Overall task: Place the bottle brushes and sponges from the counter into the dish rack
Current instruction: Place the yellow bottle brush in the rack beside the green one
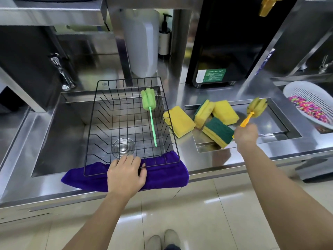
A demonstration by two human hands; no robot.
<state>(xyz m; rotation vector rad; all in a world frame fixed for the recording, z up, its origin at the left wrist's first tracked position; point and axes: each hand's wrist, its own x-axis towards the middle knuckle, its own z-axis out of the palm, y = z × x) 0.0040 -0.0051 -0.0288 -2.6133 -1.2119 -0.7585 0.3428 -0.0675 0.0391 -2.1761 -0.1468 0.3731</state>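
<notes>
A black wire dish rack [93,112] sits over the steel sink, its near edge on a purple cloth [167,175]. A green bottle brush [150,112] lies inside the rack on the right side. My left hand [126,173] rests on the rack's near rim and the cloth, fingers curled over the wire. My right hand [246,135] is closed on the orange handle of a yellow bottle brush [256,107], held up above the counter right of the sponges. Several yellow and green sponges [219,131] lie in a loose pile on the counter between rack and brush.
A white colander [304,91] with colourful bits stands at the far right. A faucet [63,73] rises behind the sink on the left. A white jug [142,44], a pump bottle [164,38] and a black appliance [225,42] stand at the back. A recessed steel tray [281,127] lies under the sponges.
</notes>
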